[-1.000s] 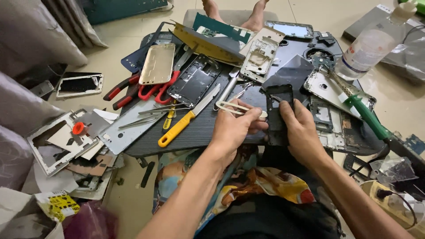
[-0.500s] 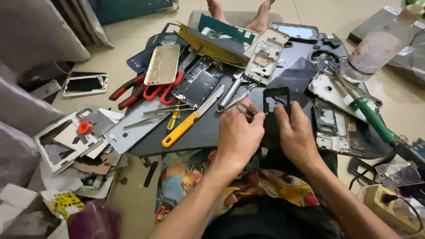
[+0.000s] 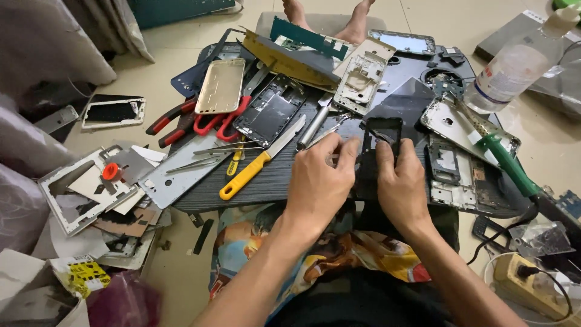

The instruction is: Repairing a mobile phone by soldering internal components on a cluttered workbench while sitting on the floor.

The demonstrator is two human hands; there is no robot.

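your left hand [image 3: 318, 181] and right hand [image 3: 400, 181] are both on the black phone frame [image 3: 381, 134], which lies on the dark mat [image 3: 272, 181] over your lap, just right of centre. right thumb and forefinger pinch the frame's lower edge. left fingers [image 3: 339, 148] are curled together at the frame's left side, tips by a thin metal piece; can't tell if they actually grip it.

vs half a second ago: hands sit in much the same spot, left hand shifted slightly toward the frame, fingertips now closer to its left edge. frame hasn't moved on the mat. view tilted a bit, nothing else on the mat relocated.

around it: yellow-handled blade [image 3: 254, 169] left of your left hand, apart from it. tweezers [image 3: 206, 156] further left. red pliers [image 3: 200, 121] beyond those, under the gold back cover [image 3: 221, 85]. green screwdriver [image 3: 511, 166] to the right, lying over a silver chassis [image 3: 454, 121]. clear bottle [image 3: 514, 69] at top right on the floor. power strip [image 3: 526, 281] at bottom right.
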